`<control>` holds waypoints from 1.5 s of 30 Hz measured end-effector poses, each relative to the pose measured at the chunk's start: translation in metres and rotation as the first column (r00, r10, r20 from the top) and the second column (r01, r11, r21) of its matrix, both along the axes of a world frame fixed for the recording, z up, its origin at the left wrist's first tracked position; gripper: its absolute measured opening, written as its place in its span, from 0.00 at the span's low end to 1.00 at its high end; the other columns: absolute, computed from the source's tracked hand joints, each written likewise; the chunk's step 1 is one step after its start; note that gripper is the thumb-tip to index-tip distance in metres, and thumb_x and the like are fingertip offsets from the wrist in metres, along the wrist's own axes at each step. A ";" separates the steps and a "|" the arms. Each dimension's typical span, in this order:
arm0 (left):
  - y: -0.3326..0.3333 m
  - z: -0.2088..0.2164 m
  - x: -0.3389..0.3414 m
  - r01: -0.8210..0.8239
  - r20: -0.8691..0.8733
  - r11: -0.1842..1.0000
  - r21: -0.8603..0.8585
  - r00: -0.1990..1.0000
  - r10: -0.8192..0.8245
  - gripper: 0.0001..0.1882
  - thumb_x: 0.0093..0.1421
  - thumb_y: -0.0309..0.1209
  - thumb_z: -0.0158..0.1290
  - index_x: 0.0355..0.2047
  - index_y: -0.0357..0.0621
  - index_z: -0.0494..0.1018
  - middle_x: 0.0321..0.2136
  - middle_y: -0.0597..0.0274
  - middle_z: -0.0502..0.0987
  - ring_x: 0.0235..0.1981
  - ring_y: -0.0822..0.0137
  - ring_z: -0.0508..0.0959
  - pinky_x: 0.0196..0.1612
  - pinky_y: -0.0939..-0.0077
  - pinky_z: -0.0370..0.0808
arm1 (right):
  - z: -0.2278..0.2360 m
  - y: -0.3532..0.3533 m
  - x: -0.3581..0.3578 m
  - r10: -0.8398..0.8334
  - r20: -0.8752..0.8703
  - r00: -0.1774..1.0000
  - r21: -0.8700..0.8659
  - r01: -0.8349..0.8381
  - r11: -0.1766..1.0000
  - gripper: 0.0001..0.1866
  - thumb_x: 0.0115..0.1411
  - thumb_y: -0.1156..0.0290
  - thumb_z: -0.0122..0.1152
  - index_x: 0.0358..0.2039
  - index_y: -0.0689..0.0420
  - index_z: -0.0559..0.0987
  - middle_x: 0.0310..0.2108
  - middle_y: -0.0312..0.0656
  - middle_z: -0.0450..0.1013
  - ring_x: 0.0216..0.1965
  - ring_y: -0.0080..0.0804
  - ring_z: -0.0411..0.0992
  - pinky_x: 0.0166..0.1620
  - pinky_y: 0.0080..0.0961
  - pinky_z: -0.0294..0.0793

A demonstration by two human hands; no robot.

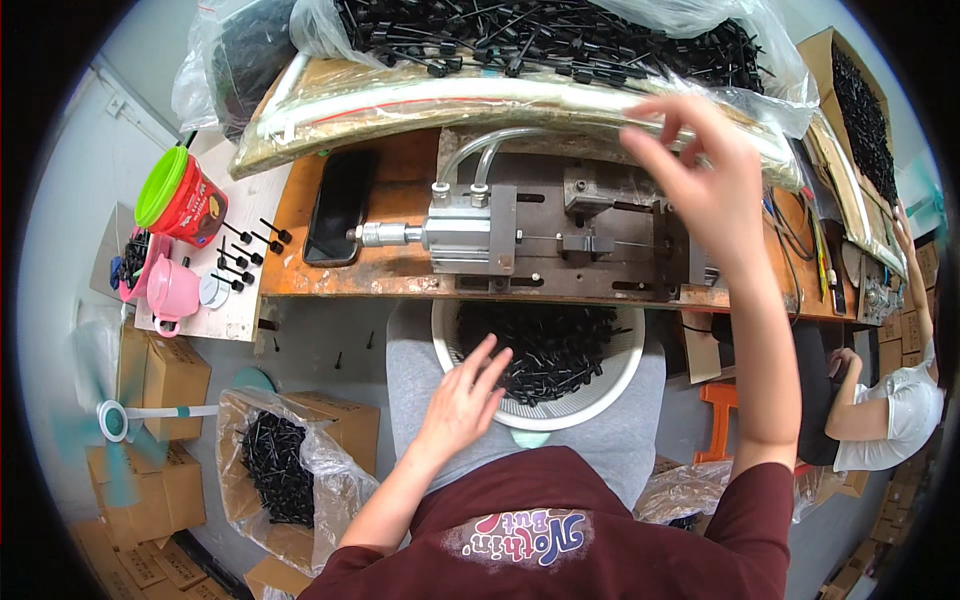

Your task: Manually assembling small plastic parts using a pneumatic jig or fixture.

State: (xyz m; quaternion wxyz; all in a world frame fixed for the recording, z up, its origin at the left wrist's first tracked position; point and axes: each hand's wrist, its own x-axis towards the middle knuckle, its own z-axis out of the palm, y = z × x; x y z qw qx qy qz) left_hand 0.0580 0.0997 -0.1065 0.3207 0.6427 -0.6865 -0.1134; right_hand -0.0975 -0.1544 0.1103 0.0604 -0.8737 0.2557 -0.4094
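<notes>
My left hand (462,402) hovers at the left rim of a white plastic basket (636,352) on my lap, fingers spread and holding nothing that I can see. Small black plastic parts with thin stems (550,350) fill the basket. My right hand (700,165) is raised above the right end of a bench fixture, its thumb and curved fingers apart with nothing visible between them. The fixture has a silver air cylinder (458,240) with clear hoses (490,150). A small dark metal block (585,245) sits on its plate, a thin rod running through.
Behind the fixture, a padded tray edge (420,97) bounds a heap of black parts (520,35). A phone (340,208), a red tub (190,200) and a pink cup (173,290) lie left. Another person (885,405) sits at right. A fan (113,421) stands lower left.
</notes>
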 end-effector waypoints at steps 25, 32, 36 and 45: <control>-0.014 0.050 -0.019 0.204 -0.059 0.947 -0.248 0.973 -0.225 0.29 0.50 0.20 0.62 0.54 0.40 0.70 0.52 0.51 0.76 0.37 0.59 0.81 0.37 0.71 0.77 | 0.043 -0.131 0.007 -0.067 -0.551 0.832 -0.016 0.070 0.997 0.20 0.59 0.59 0.63 0.39 0.66 0.77 0.28 0.44 0.76 0.29 0.35 0.73 0.35 0.31 0.73; -0.065 0.124 -0.011 0.138 -0.111 0.844 -0.519 0.968 -0.226 0.20 0.49 0.17 0.62 0.44 0.35 0.77 0.41 0.49 0.81 0.37 0.60 0.81 0.39 0.70 0.77 | 0.051 -0.096 -0.021 0.096 0.087 0.992 0.598 -0.129 0.791 0.18 0.60 0.53 0.63 0.36 0.55 0.82 0.23 0.32 0.76 0.16 0.12 0.61 0.21 0.11 0.59; -0.090 0.154 -0.013 -0.043 -0.190 0.806 -0.591 0.978 -0.086 0.22 0.50 0.12 0.59 0.48 0.32 0.76 0.40 0.50 0.80 0.38 0.61 0.81 0.42 0.73 0.78 | 0.035 -0.005 -0.020 0.155 -0.005 0.988 0.847 -0.078 0.526 0.17 0.60 0.51 0.62 0.36 0.53 0.82 0.22 0.34 0.77 0.16 0.14 0.66 0.20 0.13 0.64; -0.095 0.144 -0.022 0.087 -0.215 0.900 -0.426 0.957 -0.194 0.16 0.44 0.22 0.67 0.37 0.39 0.81 0.33 0.58 0.80 0.33 0.64 0.80 0.35 0.73 0.78 | -0.038 0.059 -0.049 0.381 0.167 0.909 0.981 -0.193 0.031 0.12 0.66 0.60 0.58 0.34 0.56 0.78 0.20 0.28 0.73 0.19 0.10 0.64 0.21 0.12 0.60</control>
